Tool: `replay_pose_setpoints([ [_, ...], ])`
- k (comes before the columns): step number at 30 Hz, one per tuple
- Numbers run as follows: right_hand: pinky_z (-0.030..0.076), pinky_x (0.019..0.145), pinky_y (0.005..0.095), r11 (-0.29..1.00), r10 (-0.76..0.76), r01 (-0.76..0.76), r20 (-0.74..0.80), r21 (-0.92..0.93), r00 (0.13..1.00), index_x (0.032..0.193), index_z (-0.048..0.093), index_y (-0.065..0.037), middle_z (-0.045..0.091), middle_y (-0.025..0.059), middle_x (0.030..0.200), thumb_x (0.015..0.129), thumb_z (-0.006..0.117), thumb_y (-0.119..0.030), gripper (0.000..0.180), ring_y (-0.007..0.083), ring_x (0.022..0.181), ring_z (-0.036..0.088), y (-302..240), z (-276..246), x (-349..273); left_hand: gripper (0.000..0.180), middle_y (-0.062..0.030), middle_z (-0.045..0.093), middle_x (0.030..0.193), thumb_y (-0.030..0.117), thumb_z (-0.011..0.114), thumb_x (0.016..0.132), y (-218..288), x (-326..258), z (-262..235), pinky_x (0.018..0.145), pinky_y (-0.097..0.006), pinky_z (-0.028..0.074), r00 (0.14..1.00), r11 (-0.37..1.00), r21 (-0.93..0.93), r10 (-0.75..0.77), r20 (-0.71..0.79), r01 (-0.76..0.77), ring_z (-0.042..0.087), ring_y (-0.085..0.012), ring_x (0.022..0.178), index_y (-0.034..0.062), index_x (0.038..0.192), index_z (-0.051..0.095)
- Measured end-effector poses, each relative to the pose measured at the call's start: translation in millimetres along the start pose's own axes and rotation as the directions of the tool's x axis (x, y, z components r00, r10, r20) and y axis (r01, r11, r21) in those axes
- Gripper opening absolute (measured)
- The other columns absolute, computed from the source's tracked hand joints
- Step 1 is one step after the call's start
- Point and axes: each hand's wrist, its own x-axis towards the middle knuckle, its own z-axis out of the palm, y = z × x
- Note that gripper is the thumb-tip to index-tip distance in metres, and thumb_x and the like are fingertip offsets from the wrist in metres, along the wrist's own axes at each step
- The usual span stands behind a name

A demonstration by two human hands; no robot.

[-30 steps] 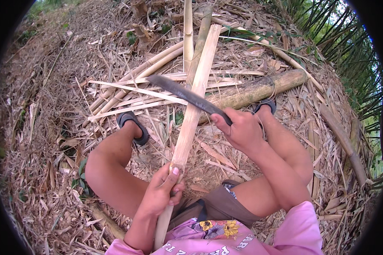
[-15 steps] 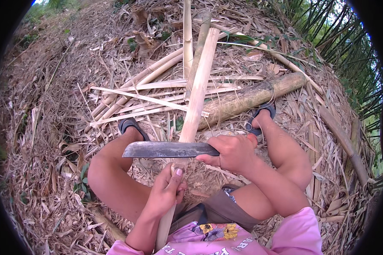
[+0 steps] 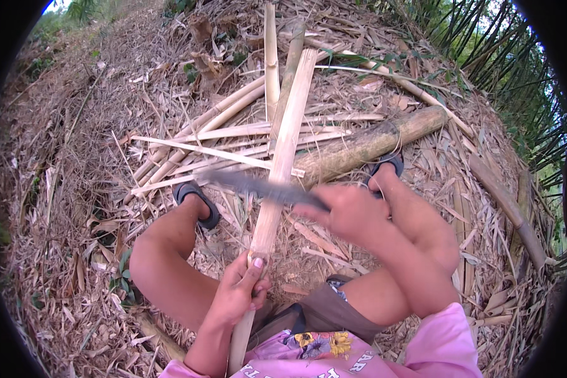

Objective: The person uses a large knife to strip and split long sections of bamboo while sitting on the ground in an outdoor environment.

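A long, pale split bamboo slat (image 3: pixel 291 126) slopes from my lap up and away, its far end over the bamboo pile. My left hand (image 3: pixel 239 288) is wrapped round its near part, thumb on top. In my right hand (image 3: pixel 346 211) I grip a machete by its handle, which the fingers mostly hide. The machete (image 3: pixel 252 186) has a broad dark blade, smeared by motion, lying across the slat above my left hand and pointing left. Whether its edge touches the slat, I cannot tell.
A thick bamboo log (image 3: pixel 372 145) lies beyond my feet. Several thin bamboo strips (image 3: pixel 201 148) and poles (image 3: pixel 223 113) lie crossed to its left. My bent legs flank the slat. Dry leaves and shavings cover the ground; standing bamboo (image 3: pixel 516 82) rises at right.
The machete has moved up along the slat, away from my left hand, and its tip has tilted farther away. The slat's far end has shifted slightly left and nearer; my left hand keeps its grip.
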Motion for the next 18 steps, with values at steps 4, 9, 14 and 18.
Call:
replay_pose_setpoints([
  [4, 0.052, 0.050, 0.0366, 0.963, -0.220, 0.204, -0.077, -0.176, 0.973, 0.085, 0.069, -0.010, 0.059, 0.0059, 0.062, 0.081, 0.066, -0.062, 0.052, 0.0252, 0.057, 0.066, 1, 2, 1, 0.022, 0.0007, 0.040, 0.068, 0.029, 0.043, 0.106, 2, 2, 4, 0.039, -0.021, 0.029, 0.999, 0.995, 0.096, 0.033, -0.027, -0.030, 0.032, -0.0052, 0.043, 0.0081, 0.113, 0.048],
  [9, 0.047, 0.049, 0.0325, 0.937, -0.272, 0.205, -0.221, -0.284, 0.937, 0.095, 0.068, -0.009, 0.052, 0.0036, 0.063, 0.076, 0.073, -0.055, 0.050, 0.0203, 0.054, 0.059, -20, 5, -5, 0.022, 0.0007, 0.040, 0.068, 0.028, 0.044, 0.106, 8, 2, 2, 0.039, -0.021, 0.029, 1.000, 0.997, -0.077, -0.016, 0.001, 0.016, 0.033, -0.0054, 0.043, 0.0086, 0.114, 0.048],
  [14, 0.046, 0.041, 0.0315, 0.946, -0.121, 0.024, -0.285, -0.322, 0.951, 0.084, 0.064, -0.010, 0.053, 0.0021, 0.057, 0.083, 0.066, -0.058, 0.047, 0.0183, 0.047, 0.060, 3, 8, 7, 0.022, 0.0005, 0.041, 0.068, 0.029, 0.045, 0.106, 5, -1, 1, 0.039, -0.021, 0.029, 0.997, 0.995, -0.089, -0.051, 0.051, 0.055, 0.033, -0.0057, 0.043, 0.0088, 0.113, 0.048],
  [18, 0.047, 0.042, 0.0348, 0.940, -0.206, 0.117, -0.262, -0.319, 0.943, 0.077, 0.061, -0.010, 0.055, 0.0053, 0.057, 0.086, 0.066, -0.053, 0.045, 0.0223, 0.048, 0.061, -2, 8, 3, 0.022, 0.0005, 0.040, 0.068, 0.030, 0.045, 0.106, -1, -3, 2, 0.040, -0.021, 0.030, 0.998, 0.998, -0.037, -0.049, 0.041, 0.050, 0.032, -0.0055, 0.044, 0.0087, 0.113, 0.047],
])
